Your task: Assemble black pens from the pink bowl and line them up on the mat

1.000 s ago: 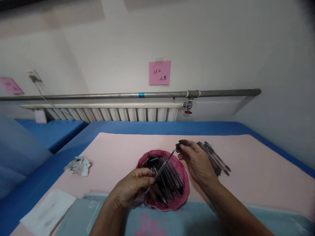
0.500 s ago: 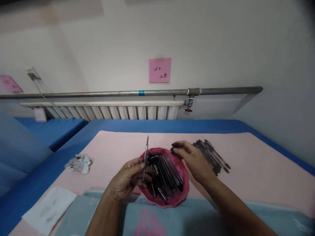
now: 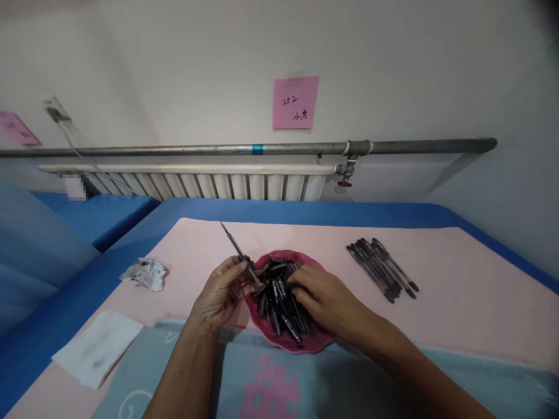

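In my left hand (image 3: 225, 291), pinched between thumb and fingers, is a slim pen refill (image 3: 236, 245), its pointed tip up and to the left. Dark ink smudges mark those fingers. Beside that hand stands a pink scalloped basket (image 3: 301, 350) heaped with black pen caps (image 3: 278, 289) and clear pen barrels. My right hand (image 3: 321, 297) reaches over the basket's right side, its fingers curled down among the pen parts; whatever they grip is hidden. To the right, a bunch of capped black pens (image 3: 382, 269) lies on the pink table cover (image 3: 454, 291).
Crumpled, ink-stained tissue (image 3: 146, 273) lies at the left, with a flat white paper (image 3: 98, 348) nearer me. A blue-green cloth (image 3: 187, 372) runs along the front edge. Behind the table are a radiator (image 3: 236, 186) and a metal pipe (image 3: 209, 150).
My right hand has moved down and left into the basket; the dark piece at its fingertips no longer shows. The refill in my left hand has tilted leftward. The camera view has shifted slightly.
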Demonstrator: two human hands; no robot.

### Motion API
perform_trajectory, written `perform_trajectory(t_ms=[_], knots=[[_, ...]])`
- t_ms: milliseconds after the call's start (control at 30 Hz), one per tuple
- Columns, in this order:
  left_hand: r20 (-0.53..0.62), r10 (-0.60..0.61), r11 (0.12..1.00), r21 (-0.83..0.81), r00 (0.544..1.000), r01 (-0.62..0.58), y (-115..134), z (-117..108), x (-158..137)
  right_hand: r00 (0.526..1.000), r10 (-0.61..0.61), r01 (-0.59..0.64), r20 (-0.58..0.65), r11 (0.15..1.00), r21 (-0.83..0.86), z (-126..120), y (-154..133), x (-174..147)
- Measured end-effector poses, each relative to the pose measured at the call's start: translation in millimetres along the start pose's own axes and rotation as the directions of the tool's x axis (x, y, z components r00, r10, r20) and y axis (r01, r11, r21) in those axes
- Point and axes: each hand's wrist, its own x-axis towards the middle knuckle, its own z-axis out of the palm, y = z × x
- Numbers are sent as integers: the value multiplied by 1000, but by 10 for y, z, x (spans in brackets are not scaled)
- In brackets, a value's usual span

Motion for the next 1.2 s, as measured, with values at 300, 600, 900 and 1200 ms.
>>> perform_trajectory(t_ms=[300,600,900,1200], knots=[[-166,22,997,-65,986,-34,20,-10,43,972,22,19,233,985,-174,-107,-37,-40],[-156,12,994,-103,988,-29,4,-27,60,892,66,77,448,953,-294,40,-120,-69],[-170,23,998,-61,985,-34,-8,-40,71,926,-40,141,375,959,-247,196,-98,-55],[-147,29,999,-40,989,-35,-17,-50,75,942,6,118,335,930,-348,264,-16,-59]])
